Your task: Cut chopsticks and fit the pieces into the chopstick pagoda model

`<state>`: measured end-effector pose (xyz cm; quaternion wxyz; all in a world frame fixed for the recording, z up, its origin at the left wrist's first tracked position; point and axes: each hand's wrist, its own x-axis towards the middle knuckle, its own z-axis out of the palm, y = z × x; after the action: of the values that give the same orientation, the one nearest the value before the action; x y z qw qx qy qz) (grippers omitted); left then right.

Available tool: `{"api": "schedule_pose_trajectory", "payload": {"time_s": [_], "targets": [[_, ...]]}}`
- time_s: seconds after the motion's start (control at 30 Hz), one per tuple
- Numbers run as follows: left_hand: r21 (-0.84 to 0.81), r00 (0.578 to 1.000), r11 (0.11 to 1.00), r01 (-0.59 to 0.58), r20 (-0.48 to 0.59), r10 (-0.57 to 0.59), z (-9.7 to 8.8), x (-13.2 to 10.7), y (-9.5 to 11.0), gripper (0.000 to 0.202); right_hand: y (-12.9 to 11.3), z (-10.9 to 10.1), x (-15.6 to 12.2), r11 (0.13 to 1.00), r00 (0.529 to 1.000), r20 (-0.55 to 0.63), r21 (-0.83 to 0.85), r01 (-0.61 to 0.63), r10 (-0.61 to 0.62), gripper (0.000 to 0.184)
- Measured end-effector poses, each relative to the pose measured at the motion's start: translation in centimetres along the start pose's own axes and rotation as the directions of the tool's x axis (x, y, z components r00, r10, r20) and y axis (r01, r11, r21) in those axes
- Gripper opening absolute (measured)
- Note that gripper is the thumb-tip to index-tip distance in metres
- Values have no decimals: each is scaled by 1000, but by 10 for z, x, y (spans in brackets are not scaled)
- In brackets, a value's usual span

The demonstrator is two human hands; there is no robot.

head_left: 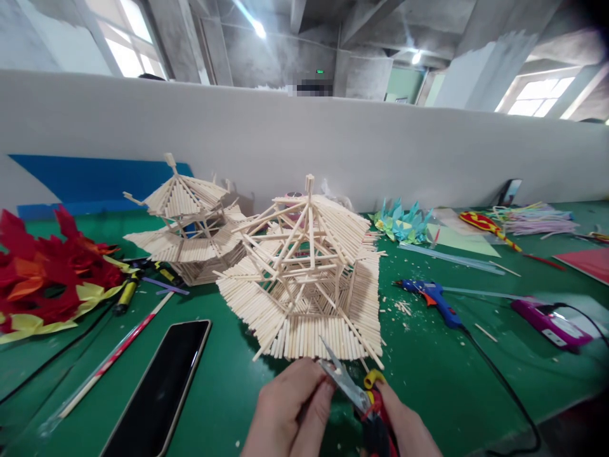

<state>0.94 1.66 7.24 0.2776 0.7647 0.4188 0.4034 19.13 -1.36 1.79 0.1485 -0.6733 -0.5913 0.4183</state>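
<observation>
Head view is showing the scissors [349, 384] just in front of the stick house [309, 279], low over the green bench [428, 374]. The right hand [404, 431] is gripping their handles. The left hand [290, 412] is pinching shut beside the blades, on what is too small to tell. A phone [162, 387] is lying left of the house, and a glue gun [432, 298] right of it.

table [228, 400] green | pavilion [309, 279] pale wood | scissor handles [375, 397] red-yellow | glue gun [435, 301] blue

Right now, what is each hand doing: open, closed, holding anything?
Left hand: pinched shut beside the scissors; contents cannot be told.
Right hand: closed on the scissors.
</observation>
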Motion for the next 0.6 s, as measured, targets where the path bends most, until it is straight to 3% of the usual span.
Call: {"api": "schedule_pose_trajectory", "payload": {"time_s": [0.07, 0.13, 0.3, 0.37, 0.47, 0.6], "targets": [[-80, 993, 996, 50, 108, -41, -5, 5, 2, 21, -2, -4, 2, 999, 1000, 14, 18, 27, -27, 50], [-88, 991, 996, 11, 131, 1, -7, 6, 1, 22, -3, -5, 4, 999, 998, 47, 25, 28, -29, 53], [236, 974, 954, -187, -81, 211, 4, -2, -9, 18, -2, 6, 12, 996, 997, 19, 43, -72, 72, 43], [358, 942, 902, -240, -140, 306, 8, -5, -13, 16, -2, 12, 15, 992, 992, 16, 20, -125, 125, 40], [487, 894, 815, -314, -135, 426, 12, -6, -19, 13, -4, 16, 18, 984, 984, 54, -59, -169, 173, 41], [561, 791, 750, -351, -251, 558, 19, -6, -26, 13, -7, 11, 15, 988, 983, 101, -39, -152, 156, 37]]}}
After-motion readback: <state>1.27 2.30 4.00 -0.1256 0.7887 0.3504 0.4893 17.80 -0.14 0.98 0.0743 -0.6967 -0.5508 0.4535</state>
